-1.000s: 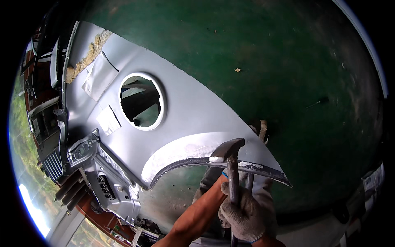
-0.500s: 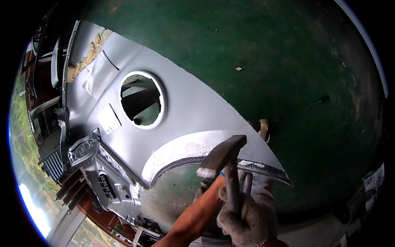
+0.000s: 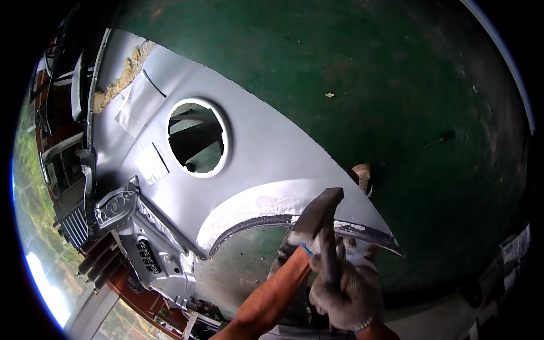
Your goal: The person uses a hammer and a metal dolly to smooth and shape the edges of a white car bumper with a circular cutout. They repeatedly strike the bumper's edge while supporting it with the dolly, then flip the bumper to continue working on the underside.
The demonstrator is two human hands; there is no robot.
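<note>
My right hand (image 3: 347,296), in a pale work glove, is wrapped round the handle of a hammer (image 3: 321,212). The hammer's broad dark head hangs over the wheel-arch edge of a silver car body panel (image 3: 272,136); whether it touches the panel I cannot tell. From lower left my bare left forearm reaches to the same edge. My left hand (image 3: 314,246), in a glove with a blue-trimmed cuff, lies behind the hammer, its fingers hidden. A dark strip (image 3: 249,222) lines the arch, and the paint above it is scuffed whitish.
The panel has a round opening (image 3: 226,141) with a raised rim and yellowish foam (image 3: 127,73) near its far left corner. Metal brackets (image 3: 150,243) join its left side. Beyond lies a green floor (image 3: 385,73) with a thin dark tool (image 3: 439,140). A shoe (image 3: 361,174) shows past the panel's edge.
My right hand has shifted a little to the right, and the hammer head has swung slightly right and turned. My left forearm has barely moved. The panel stays in place.
</note>
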